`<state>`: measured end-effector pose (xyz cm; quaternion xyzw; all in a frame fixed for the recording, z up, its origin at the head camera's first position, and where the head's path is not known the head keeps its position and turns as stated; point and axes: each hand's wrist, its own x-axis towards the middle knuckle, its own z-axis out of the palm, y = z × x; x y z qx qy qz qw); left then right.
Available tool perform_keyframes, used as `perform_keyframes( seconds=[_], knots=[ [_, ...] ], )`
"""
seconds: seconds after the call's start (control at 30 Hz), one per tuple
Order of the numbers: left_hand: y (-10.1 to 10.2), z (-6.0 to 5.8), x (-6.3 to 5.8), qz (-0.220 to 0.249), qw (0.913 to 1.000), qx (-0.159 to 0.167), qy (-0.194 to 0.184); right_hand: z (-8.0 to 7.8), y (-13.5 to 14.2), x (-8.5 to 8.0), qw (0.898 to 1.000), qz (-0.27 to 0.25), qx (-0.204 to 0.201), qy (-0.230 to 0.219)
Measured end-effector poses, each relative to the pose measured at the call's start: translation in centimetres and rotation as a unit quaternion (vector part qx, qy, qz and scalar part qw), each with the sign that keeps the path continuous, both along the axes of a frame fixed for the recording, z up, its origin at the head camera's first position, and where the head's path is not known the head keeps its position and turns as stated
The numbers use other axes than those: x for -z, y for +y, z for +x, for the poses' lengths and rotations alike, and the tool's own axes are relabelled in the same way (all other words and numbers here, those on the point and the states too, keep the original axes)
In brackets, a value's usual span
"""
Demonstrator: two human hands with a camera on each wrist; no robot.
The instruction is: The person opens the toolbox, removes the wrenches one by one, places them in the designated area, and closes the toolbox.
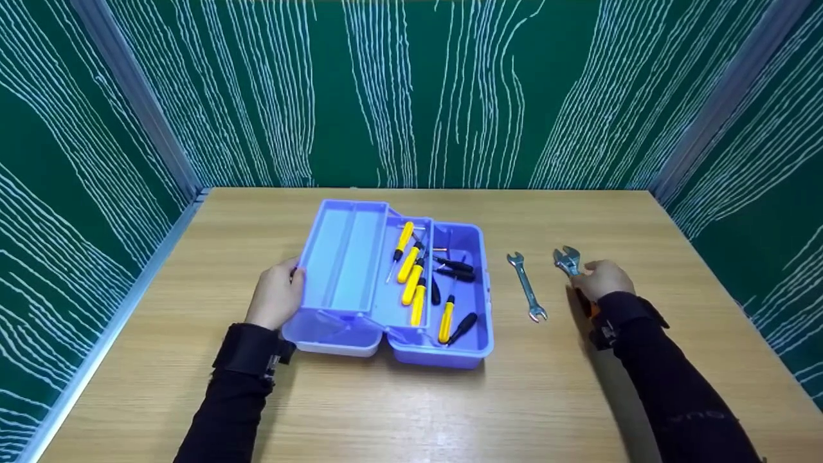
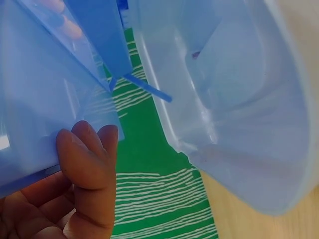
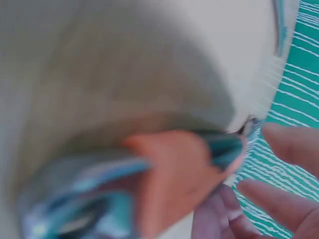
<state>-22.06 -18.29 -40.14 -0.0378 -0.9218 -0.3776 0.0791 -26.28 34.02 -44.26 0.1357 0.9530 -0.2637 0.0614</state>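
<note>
A lilac plastic toolbox (image 1: 485,321) stands unfolded on the table, its tray and main compartment holding several yellow and black screwdrivers (image 1: 409,263). My left hand (image 1: 276,296) grips the left edge of its upper tray (image 1: 341,257); in the left wrist view the fingers (image 2: 89,154) curl over the translucent plastic. To the right, my right hand (image 1: 604,281) holds an adjustable wrench (image 1: 568,260), whose jaw end points away from me. An orange part of its handle (image 3: 174,179) shows in the right wrist view, blurred. Between toolbox and right hand lies a double open-end wrench (image 1: 527,287).
The wooden table (image 1: 437,411) is bounded by green panels (image 1: 424,96) with white wavy lines at the back and both sides. Grey posts (image 1: 138,96) stand at the back corners.
</note>
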Motion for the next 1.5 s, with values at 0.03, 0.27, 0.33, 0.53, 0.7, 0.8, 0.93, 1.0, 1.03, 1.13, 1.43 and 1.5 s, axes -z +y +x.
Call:
perform_keyframes(
  seconds=[0.03, 0.27, 0.33, 0.53, 0.7, 0.8, 0.93, 1.0, 1.03, 1.13, 1.43, 1.5],
  knots=[
    [0.0, 0.0, 0.0, 0.001, 1.0000, 0.000, -0.002, 0.0, -0.2, -0.2, 1.000, -0.008, 0.000, 0.007],
    [0.2, 0.0, -0.1, 0.005, 0.9999, -0.006, -0.014, 0.1, -2.9, -1.3, 0.985, -0.112, -0.041, 0.123],
    [0.1, 0.1, -0.1, 0.005, 0.9999, -0.007, -0.015, 0.4, -4.0, -1.3, 0.978, -0.147, -0.057, 0.137],
    [0.1, 0.2, -0.1, 0.004, 0.9998, -0.011, -0.015, 1.8, -7.8, -1.1, 0.966, -0.202, -0.097, 0.132],
    [0.1, 0.1, 0.0, 0.007, 0.9998, -0.012, -0.016, 2.9, -10.2, -0.8, 0.953, -0.250, -0.126, 0.118],
    [0.0, 0.1, 0.0, 0.006, 0.9998, -0.012, -0.012, 3.2, -11.4, -0.4, 0.948, -0.269, -0.129, 0.115],
    [0.0, 0.0, 0.2, 0.006, 0.9998, -0.013, -0.010, 3.5, -12.5, 0.2, 0.948, -0.272, -0.128, 0.108],
    [0.0, 0.1, 0.2, 0.011, 0.9998, -0.014, -0.013, 3.6, -12.9, 0.5, 0.949, -0.270, -0.126, 0.101],
    [0.0, 0.1, 0.2, 0.013, 0.9997, -0.014, -0.016, 3.6, -13.0, 0.6, 0.950, -0.269, -0.123, 0.097],
    [0.0, 0.1, 0.2, 0.019, 0.9994, -0.015, -0.023, 3.6, -13.3, 0.9, 0.954, -0.262, -0.113, 0.087],
    [-0.2, 0.1, 0.6, 0.061, 0.9974, -0.036, -0.014, 3.7, -14.2, 1.9, 0.952, -0.264, -0.108, 0.111],
    [-0.3, 0.2, 0.6, 0.068, 0.9969, -0.039, -0.011, 3.7, -14.3, 2.1, 0.951, -0.265, -0.107, 0.116]
  ],
)
